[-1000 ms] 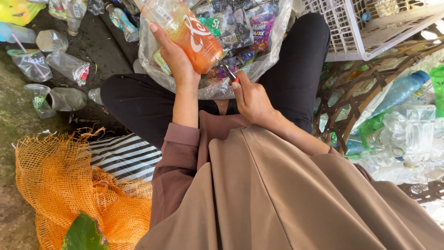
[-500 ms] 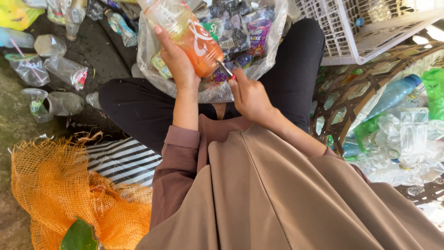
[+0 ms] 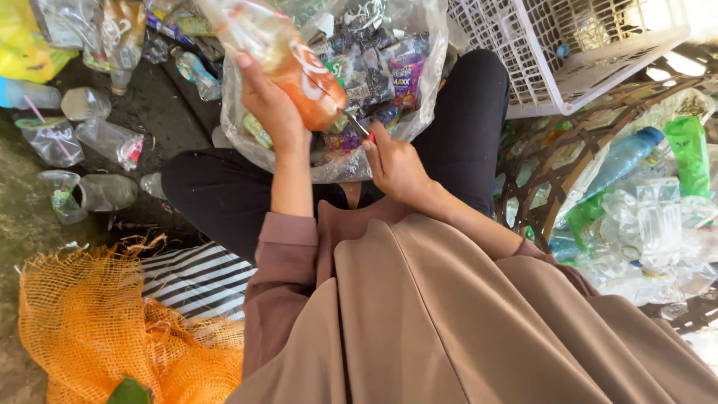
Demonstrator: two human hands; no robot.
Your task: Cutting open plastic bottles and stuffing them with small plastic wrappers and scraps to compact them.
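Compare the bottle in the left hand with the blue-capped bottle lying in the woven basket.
The orange-labelled bottle is held up off the ground in the left hand, with a small blade from the right hand at its label; the blue-capped bottle lies untouched in the woven basket. The first carries an orange wrap; the second looks pale blue, no label visible. Both are clear plastic drink bottles and appear empty.
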